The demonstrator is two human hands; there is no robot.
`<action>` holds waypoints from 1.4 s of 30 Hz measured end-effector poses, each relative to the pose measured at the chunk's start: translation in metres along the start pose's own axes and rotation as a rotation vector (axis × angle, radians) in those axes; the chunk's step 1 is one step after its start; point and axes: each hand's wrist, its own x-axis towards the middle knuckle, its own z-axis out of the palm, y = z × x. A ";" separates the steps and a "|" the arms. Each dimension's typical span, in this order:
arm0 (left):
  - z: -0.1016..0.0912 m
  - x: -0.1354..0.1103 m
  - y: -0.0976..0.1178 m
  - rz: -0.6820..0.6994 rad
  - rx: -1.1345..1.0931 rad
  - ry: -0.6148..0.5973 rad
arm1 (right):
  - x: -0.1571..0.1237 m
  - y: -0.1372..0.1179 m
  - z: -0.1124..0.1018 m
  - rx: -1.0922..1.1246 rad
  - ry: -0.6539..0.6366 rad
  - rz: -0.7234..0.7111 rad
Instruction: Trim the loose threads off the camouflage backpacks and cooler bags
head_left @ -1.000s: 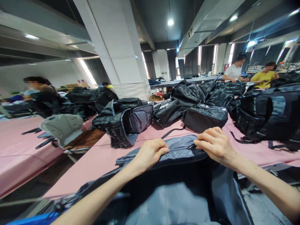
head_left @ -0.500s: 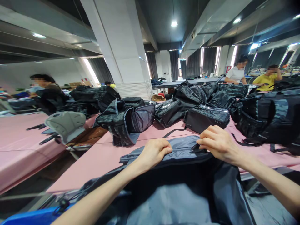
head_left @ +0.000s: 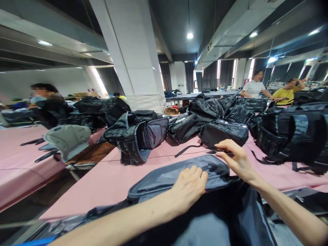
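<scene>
A large dark bag [head_left: 246, 208] with grey lining lies open right in front of me. Its grey-lined flap [head_left: 153, 181] is folded back toward the pink table. My left hand [head_left: 191, 184] is closed on the flap's edge, knuckles up, with its fingertips hidden. Above the flap's right end, my right hand [head_left: 234, 157] pinches a small dark pointed tool that looks like thread snips [head_left: 211, 149]. The tool is partly covered by the fingers, and its tip points left, apart from the flap.
Black camouflage bags stand across the pink table [head_left: 84, 191]: an open one [head_left: 128, 136], a boxy one [head_left: 222, 131] and a backpack [head_left: 294, 133]. A strap [head_left: 188, 148] lies before them. At left are a grey chair [head_left: 68, 136] and a person [head_left: 48, 95]; others sit far right.
My left hand has shifted right and down along the flap, which now spreads flatter. My right hand has lifted off the flap with the dark tool.
</scene>
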 end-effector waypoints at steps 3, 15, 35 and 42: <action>-0.019 0.016 -0.022 -0.203 -0.028 -0.154 | 0.005 0.004 -0.015 0.072 0.179 0.155; -0.083 -0.054 -0.199 -1.370 -0.714 0.027 | -0.020 0.057 -0.099 0.330 0.532 0.491; 0.012 -0.044 -0.207 -0.438 -0.125 0.223 | -0.049 0.008 0.027 -0.161 -0.231 -0.174; 0.003 -0.062 -0.169 -0.327 -0.123 0.300 | 0.003 0.073 0.010 -0.460 -0.074 0.131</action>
